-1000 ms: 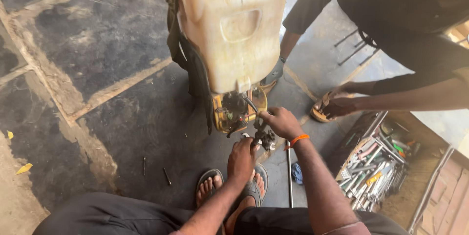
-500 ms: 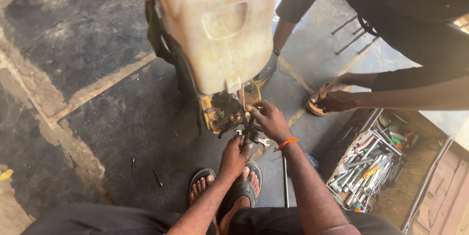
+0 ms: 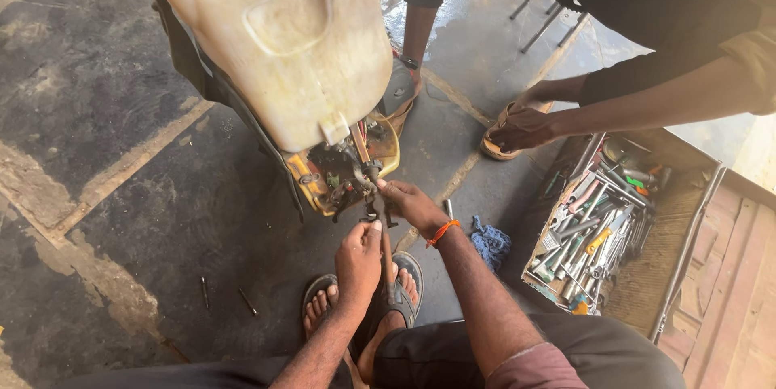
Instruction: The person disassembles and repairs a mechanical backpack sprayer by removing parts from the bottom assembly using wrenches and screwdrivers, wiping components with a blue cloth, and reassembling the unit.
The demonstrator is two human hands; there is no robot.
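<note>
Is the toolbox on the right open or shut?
Open: the toolbox shows its tools heaped inside, with no lid over them.

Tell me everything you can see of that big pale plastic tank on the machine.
The tank is a large cream-white plastic jug, yellowed and stained, with a recessed rectangular panel on its face. It sits tilted on top of the yellow machine, a small cap or outlet at its lower corner. Neither the left hand nor the right hand touches it; both work just below, at the dark metal parts.
</note>
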